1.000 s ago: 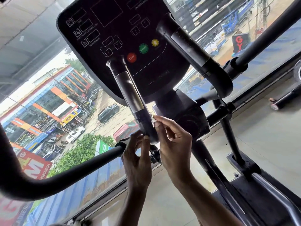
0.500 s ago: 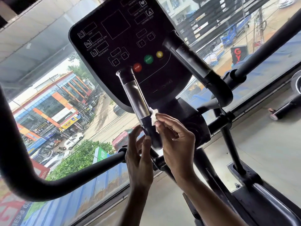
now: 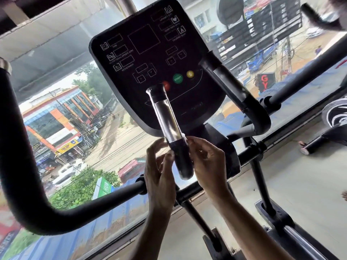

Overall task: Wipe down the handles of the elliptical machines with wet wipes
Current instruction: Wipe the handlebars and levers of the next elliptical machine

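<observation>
Beyond the hands, a wide window (image 3: 65, 113) looks down on a street with a striped orange and blue building, parked cars and green treetops. Far to the left of the left hand, a thick black swing arm (image 3: 22, 166) of the elliptical curves down and sweeps back across toward the wrists. The left hand (image 3: 159, 177) is raised with its fingers loosely bent, its fingertips against the left side of the short upright handle (image 3: 170, 119); motion blur hides whether it holds anything, so I cannot tell its grip. That handle rises between the two hands, black at its base and cap, with a shiny silver strip along its middle. Above both hands sits the dark console (image 3: 154, 53), with a green START button (image 3: 177, 78) and a yellow button (image 3: 190, 74) beside it. At the handle's right edge, just where silver meets black, a small white wet wipe (image 3: 185, 137) shows, pinched at the tips of the right hand (image 3: 208, 162), whose fingers curl in toward the handle. Up and to the right of the right hand stands the matching second handle (image 3: 231, 87), bending down into a grey elbow. Farther right lies the pale floor (image 3: 300, 184), near the machine's frame.
</observation>
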Demonstrator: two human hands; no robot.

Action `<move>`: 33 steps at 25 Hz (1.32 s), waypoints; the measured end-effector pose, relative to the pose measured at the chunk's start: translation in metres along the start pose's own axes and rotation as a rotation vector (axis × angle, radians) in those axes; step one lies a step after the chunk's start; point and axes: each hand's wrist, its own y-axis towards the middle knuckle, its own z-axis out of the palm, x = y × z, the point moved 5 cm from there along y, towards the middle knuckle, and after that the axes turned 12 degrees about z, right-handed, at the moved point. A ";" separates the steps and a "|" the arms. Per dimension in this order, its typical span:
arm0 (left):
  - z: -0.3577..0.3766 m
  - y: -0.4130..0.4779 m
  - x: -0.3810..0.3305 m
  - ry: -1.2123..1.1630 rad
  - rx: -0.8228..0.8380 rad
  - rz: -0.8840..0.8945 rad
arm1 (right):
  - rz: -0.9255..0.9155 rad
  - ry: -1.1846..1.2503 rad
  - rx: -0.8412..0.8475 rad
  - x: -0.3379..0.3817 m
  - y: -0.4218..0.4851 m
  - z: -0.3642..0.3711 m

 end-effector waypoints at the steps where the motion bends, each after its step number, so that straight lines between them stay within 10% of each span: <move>1: 0.001 0.000 0.000 -0.018 0.006 -0.019 | 0.055 -0.030 0.006 0.000 0.009 0.004; 15: 0.002 0.011 0.014 -0.263 0.025 -0.029 | -0.296 -0.184 0.065 0.063 0.048 0.030; 29: 0.003 0.018 0.015 -0.310 0.044 -0.054 | -0.228 -0.175 -0.069 0.079 0.073 0.045; 33: 0.004 0.018 0.019 -0.349 0.037 -0.063 | -0.509 -0.360 -0.021 0.086 0.058 0.047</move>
